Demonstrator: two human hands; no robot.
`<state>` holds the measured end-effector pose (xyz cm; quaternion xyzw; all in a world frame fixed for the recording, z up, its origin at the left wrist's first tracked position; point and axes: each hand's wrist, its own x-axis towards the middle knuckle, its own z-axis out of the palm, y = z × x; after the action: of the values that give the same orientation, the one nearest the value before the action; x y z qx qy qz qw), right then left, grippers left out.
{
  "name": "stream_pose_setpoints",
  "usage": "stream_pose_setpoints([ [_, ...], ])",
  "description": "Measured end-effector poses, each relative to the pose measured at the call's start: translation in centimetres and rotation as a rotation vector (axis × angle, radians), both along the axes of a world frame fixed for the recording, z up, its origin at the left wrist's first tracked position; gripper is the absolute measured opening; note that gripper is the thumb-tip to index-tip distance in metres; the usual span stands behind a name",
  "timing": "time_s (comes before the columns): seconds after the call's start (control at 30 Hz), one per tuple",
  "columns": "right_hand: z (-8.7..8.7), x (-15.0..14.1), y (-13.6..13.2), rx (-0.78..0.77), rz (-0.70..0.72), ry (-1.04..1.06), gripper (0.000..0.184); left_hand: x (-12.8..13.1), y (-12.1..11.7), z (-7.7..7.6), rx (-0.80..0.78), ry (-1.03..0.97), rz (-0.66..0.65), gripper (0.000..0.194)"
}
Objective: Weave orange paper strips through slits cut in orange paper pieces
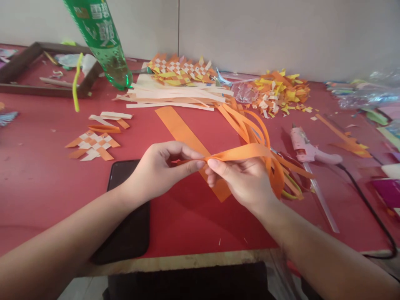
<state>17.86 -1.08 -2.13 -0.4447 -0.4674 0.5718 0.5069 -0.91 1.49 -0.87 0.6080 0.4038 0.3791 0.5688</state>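
Observation:
Between both hands, above the red table, an orange paper strip (pixel 242 152) is pinched. My left hand (pixel 164 168) grips its narrow end with thumb and fingertips. Right beside it, my right hand (pixel 242 177) pinches the same strip between thumb and fingers, and the rest loops away to the right. Below the hands a wider flat orange strip (pixel 184 129) lies slantwise, partly hidden by them. More curled orange strips (pixel 250 125) lie behind and right of my right hand. A black phone (pixel 129 229) is partly under my left forearm.
A woven orange-and-white paper fish (pixel 93 146) lies at left. Behind are a green bottle (pixel 108 46), a dark frame (pixel 31 89), white strips (pixel 175 93), woven pieces (pixel 181 68) and paper scraps (pixel 281 91). A pink glue gun (pixel 308 146) with a black cord (pixel 368 204) lies at right.

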Motion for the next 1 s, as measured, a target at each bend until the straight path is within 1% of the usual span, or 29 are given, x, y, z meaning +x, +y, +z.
stream_pose_setpoints([
  [0.13,0.07,0.18,0.28,0.027,-0.009,0.023,0.008,-0.02,0.03,0.1,-0.085,-0.031,0.009,0.015],
  [0.3,0.07,0.35,0.25,0.031,-0.019,-0.014,0.009,-0.19,0.19,0.0,-0.143,-0.037,-0.008,0.016],
  [0.37,0.09,0.42,0.22,0.034,0.002,-0.053,0.012,-0.24,0.3,-0.04,-0.118,0.012,-0.032,0.016],
  [0.53,0.16,0.41,0.22,0.001,0.077,-0.129,0.013,-0.16,0.25,0.12,0.027,0.189,-0.11,0.014],
  [0.63,0.09,0.39,0.32,-0.008,0.051,-0.089,0.013,-0.12,0.08,0.2,0.071,0.252,-0.101,0.018],
  [0.73,0.03,0.57,0.48,-0.005,-0.006,-0.025,0.012,-0.17,0.05,0.15,0.073,0.256,-0.074,0.022],
  [0.8,0.05,0.73,0.53,-0.01,-0.019,-0.018,0.012,-0.21,0.09,0.11,0.057,0.241,-0.071,0.023],
  [0.9,0.21,0.81,0.53,0.0,-0.01,-0.028,0.012,-0.21,0.1,0.14,0.05,0.231,-0.086,0.019],
  [1.0,0.36,0.64,0.48,0.021,0.028,-0.056,0.011,-0.11,-0.06,0.29,0.059,0.222,-0.109,0.014],
])
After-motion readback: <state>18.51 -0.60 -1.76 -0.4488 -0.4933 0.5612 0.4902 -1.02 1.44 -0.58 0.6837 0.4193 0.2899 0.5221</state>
